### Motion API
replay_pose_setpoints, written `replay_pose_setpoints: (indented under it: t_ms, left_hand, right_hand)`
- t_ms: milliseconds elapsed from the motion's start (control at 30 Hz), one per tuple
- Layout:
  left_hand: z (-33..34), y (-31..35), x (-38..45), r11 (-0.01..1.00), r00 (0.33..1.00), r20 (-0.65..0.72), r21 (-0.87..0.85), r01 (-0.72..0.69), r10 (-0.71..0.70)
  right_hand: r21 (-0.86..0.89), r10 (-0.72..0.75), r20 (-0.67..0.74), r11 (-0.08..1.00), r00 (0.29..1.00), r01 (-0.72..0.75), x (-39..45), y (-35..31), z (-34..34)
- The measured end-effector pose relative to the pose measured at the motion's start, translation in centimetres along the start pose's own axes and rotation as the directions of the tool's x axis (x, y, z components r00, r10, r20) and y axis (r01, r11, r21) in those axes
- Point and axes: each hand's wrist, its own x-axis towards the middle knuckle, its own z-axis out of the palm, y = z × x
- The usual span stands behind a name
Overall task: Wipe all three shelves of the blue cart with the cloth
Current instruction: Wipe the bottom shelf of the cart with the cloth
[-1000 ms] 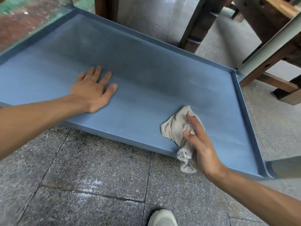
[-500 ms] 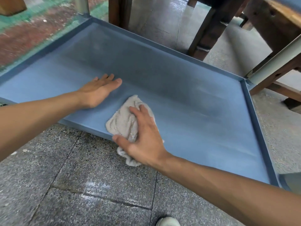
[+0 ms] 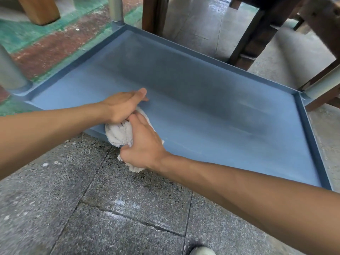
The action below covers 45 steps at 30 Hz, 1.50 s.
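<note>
Wiping entry, lowest shelf (image 3: 211,126) of the blue cart, seen from above; shelf sits just over the speckled stone floor (image 3: 92,208), a raised lip on its far and side edges, grey posts at the corners, e.g. far-left post (image 3: 116,8).

Item: cloth (image 3: 118,134), white terry, bunched into a wad; located at the shelf's near edge, left of middle, part on the blue surface and part hanging past the edge toward the floor.

Right hand (image 3: 143,146): lies over the cloth, fingers curled round the wad and gripping it, thumb side toward the floor; left hand (image 3: 123,105): just beside and touching the cloth from the far-left side; whether its fingers pinch the fabric or merely rest on it cannot be told, as they are tucked under.

Handling, as judged: cloth is light, soft and wholly limp; it will crumple or trail if held by a corner, so best taken as a wad under the palm with fingers spread across the top, loose tails folded in; no fragility; shelf looks rigid and smooth, so the cloth should slide with little drag.

Surroundings: dark wooden furniture legs (image 3: 246,43) beyond the cart; green and red painted floor (image 3: 46,41) at far left; a pale shoe (image 3: 202,251) at the bottom edge.
</note>
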Motion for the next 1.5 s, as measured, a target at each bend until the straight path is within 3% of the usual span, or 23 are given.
replay_pose_setpoints:
  t_ms: [267, 433, 600, 700, 767, 867, 933, 1033, 1133, 1200, 1300, 1400, 1500]
  left_hand:
    - [-4.7, -0.3, -3.6, 0.987, 0.983, 0.179, 0.158, 0.022, -0.051]
    - [-7.3, -2.3, -9.2, 0.951, 0.960, 0.280, 0.295, -0.089, 0.003]
    - [-9.7, -5.5, -17.9, 0.977, 0.955, 0.275, 0.145, -0.155, 0.111]
    - [-10.3, -7.6, -22.6, 0.992, 0.959, 0.284, 0.112, -0.049, 0.015]
    - [-10.4, -8.1, -25.4, 0.996, 0.941, 0.328, 0.057, 0.072, -0.086]
    - [-8.5, -8.2, -26.5, 0.997, 0.968, 0.241, 0.061, 0.056, -0.070]
    - [-6.4, -7.5, -26.0, 0.993, 0.991, 0.131, 0.118, 0.006, -0.021]
    - [-4.4, -6.8, -24.8, 0.981, 0.990, -0.035, 0.142, -0.134, 0.140]
    - [-4.2, -5.5, -23.5, 0.979, 0.977, -0.058, 0.010, -0.204, 0.205]
    - [-4.3, -4.0, -22.1, 0.969, 0.975, -0.066, -0.118, -0.217, 0.210]
    - [-3.9, -0.9, -19.1, 0.945, 0.975, -0.045, -0.243, -0.220, 0.216]
    - [-3.0, 2.2, -15.7, 0.921, 0.973, -0.093, -0.314, -0.230, 0.211]
    - [-2.7, 3.6, -12.2, 0.955, 0.964, -0.049, -0.134, -0.266, 0.261]
  right_hand:
    - [0.268, -0.072, 0.029, 0.962, 0.997, 0.061, 0.2, -2.5, 0.9]
    - [0.442, -0.095, 0.122, 0.896, 0.988, 0.032, -1.9, -5.2, 3.5]
    - [0.546, -0.104, 0.333, 0.831, 0.937, -0.102, -4.4, -6.6, 6.4]
    - [0.631, -0.029, 0.417, 0.728, 0.908, -0.267, -4.7, -7.0, 6.4]
    - [0.689, 0.052, 0.474, 0.600, 0.879, -0.406, -4.1, -7.8, 6.0]
    - [0.744, 0.119, 0.515, 0.429, 0.849, -0.512, -3.1, -8.7, 5.2]
    - [0.744, 0.124, 0.538, 0.396, 0.834, -0.539, -2.8, -9.0, 4.8]
    - [0.711, 0.065, 0.575, 0.453, 0.815, -0.538, -3.2, -8.4, 4.0]
    - [0.463, 0.028, 0.555, 0.820, 0.832, -0.336, -4.5, -6.8, 2.4]
    - [0.302, 0.003, 0.527, 0.934, 0.850, -0.190, -5.7, -6.0, 1.1]
    - [0.273, -0.007, 0.397, 0.955, 0.918, -0.111, -7.0, -4.5, -0.9]
    - [0.324, -0.016, 0.117, 0.946, 0.993, -0.023, -7.3, -2.2, -3.8]
    - [0.378, 0.058, -0.100, 0.926, 0.993, -0.016, -7.6, 1.1, -7.7]
